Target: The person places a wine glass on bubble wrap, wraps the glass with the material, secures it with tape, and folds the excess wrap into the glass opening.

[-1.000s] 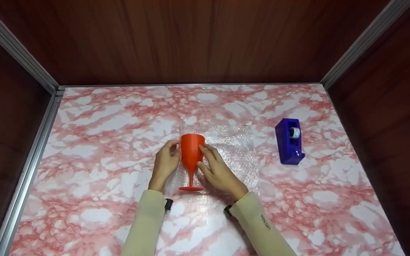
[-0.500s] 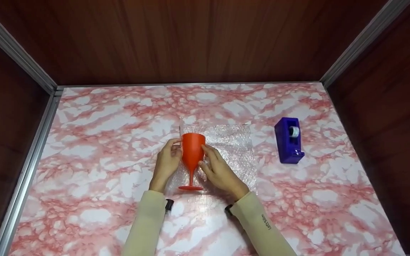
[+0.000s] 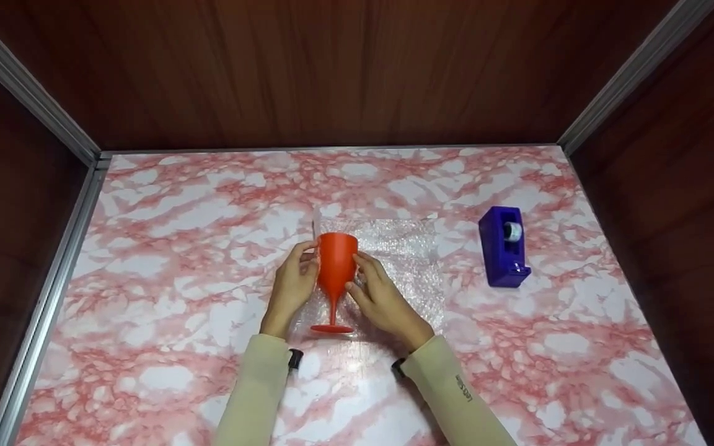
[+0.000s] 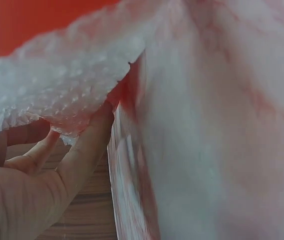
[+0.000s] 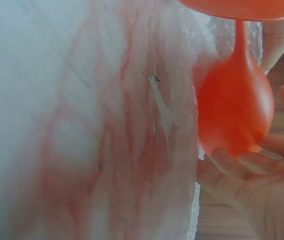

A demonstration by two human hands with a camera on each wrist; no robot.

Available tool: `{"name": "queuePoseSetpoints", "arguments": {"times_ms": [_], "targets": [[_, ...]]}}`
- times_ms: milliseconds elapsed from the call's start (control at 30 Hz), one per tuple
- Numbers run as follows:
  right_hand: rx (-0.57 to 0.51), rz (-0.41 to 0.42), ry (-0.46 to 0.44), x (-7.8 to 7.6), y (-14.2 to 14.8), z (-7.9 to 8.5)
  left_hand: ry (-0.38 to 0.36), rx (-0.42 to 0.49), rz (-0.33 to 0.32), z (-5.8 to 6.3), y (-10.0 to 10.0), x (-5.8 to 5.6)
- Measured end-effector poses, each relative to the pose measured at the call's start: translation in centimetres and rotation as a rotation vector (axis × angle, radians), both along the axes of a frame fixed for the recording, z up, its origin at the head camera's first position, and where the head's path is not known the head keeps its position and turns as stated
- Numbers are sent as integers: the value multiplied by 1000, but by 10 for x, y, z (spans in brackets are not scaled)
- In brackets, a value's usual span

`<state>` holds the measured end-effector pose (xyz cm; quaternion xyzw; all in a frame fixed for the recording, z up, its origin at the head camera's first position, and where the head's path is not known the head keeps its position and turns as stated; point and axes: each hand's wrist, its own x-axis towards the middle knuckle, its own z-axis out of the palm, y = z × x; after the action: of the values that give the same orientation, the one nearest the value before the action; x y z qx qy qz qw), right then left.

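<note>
An orange-red goblet lies on a sheet of clear bubble wrap, rim toward the far wall and foot toward the person. My left hand is at the goblet's left side. In the left wrist view, its thumb and fingers pinch a raised edge of the bubble wrap, partly hiding the fingertips. My right hand holds the goblet's right side, fingertips against the bowl. The right wrist view shows these fingers bent against the goblet, with bubble wrap beside it.
A purple tape dispenser with a roll of tape stands on the right of the pink-and-white marbled table. Dark wood panels in metal framing enclose the back and both sides.
The goblet's bowl has shifted slightly to the right. My left hand has moved a little right with it, and the wrap's left edge follows. My right hand is almost still.
</note>
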<state>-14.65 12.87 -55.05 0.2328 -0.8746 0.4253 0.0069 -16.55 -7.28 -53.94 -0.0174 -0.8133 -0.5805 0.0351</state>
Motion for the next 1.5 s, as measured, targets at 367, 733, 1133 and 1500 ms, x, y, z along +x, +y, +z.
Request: {"name": "queuePoseSetpoints", "arguments": {"times_ms": [367,733,1133,1500], "targets": [[-43,13,-13,-2,5,-3,-22,-54,0,5,2,1],[-39,5,-12,-3,7,-2,17,-46,-27,4,6,0],[-37,-5,-29,-1,6,0,13,-89,-11,6,7,-1],[-22,-41,42,-1,6,-2,22,-157,5,8,12,0]]}}
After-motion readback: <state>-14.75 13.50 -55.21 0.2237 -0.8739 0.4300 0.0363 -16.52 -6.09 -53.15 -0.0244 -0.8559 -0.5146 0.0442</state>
